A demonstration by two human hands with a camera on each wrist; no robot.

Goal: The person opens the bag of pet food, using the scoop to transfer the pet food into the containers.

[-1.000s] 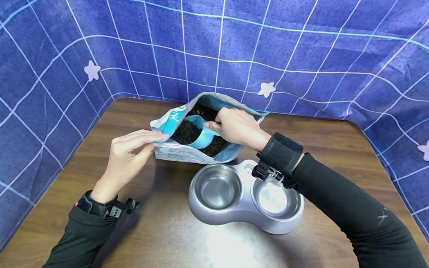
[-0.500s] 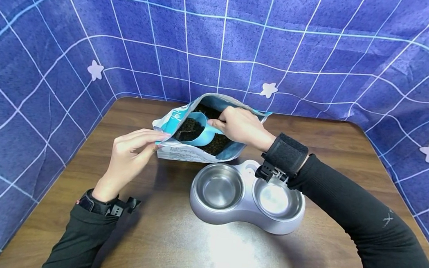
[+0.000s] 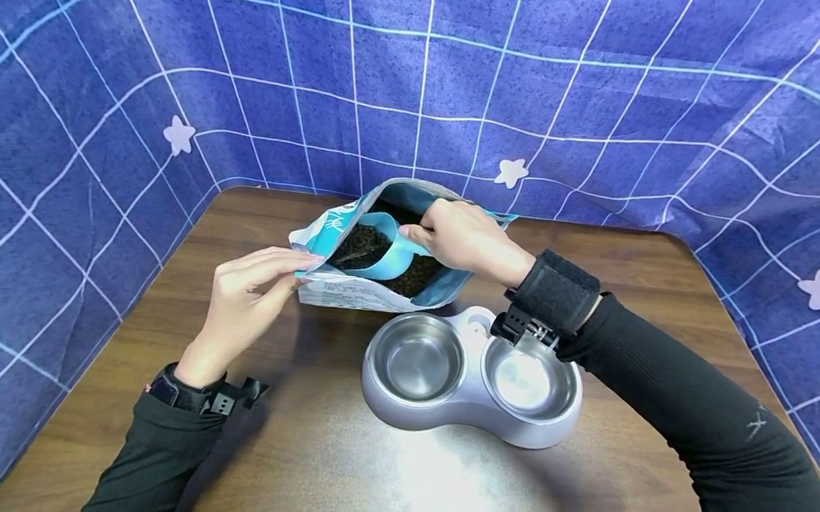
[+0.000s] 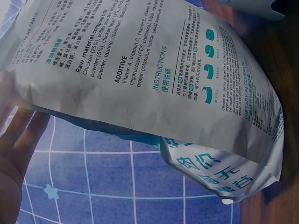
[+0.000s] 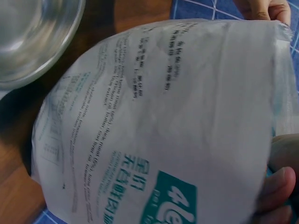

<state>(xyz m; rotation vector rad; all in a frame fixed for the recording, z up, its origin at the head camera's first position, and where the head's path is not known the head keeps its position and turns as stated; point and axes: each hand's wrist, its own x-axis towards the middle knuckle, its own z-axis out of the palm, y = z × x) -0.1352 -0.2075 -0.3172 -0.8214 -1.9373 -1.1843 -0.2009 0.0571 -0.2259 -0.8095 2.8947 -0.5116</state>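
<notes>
A white and teal pet food bag (image 3: 347,293) stands with its mouth wide at the back of the table, dark kibble (image 3: 416,278) inside. My left hand (image 3: 249,293) pinches the bag's left edge between thumb and fingers. Inside the mouth, my right hand (image 3: 470,240) grips the handle of a light blue scoop (image 3: 397,261), which is filled with brown kibble and tilted toward the left. Printed feeding text covers the bag (image 4: 140,70) in the left wrist view. From the right wrist, the bag (image 5: 187,107) hides the scoop, and only some right fingertips (image 5: 278,186) show.
A grey double pet bowl (image 3: 467,416) with two steel dishes sits just in front of the bag, under my right wrist. The wooden table (image 3: 313,454) ends at a blue grid-patterned cloth (image 3: 393,67) with white stars.
My right hand has shifted slightly right with the scoop, and the kibble in the scoop has moved about. The left hand keeps its hold on the bag's edge.
</notes>
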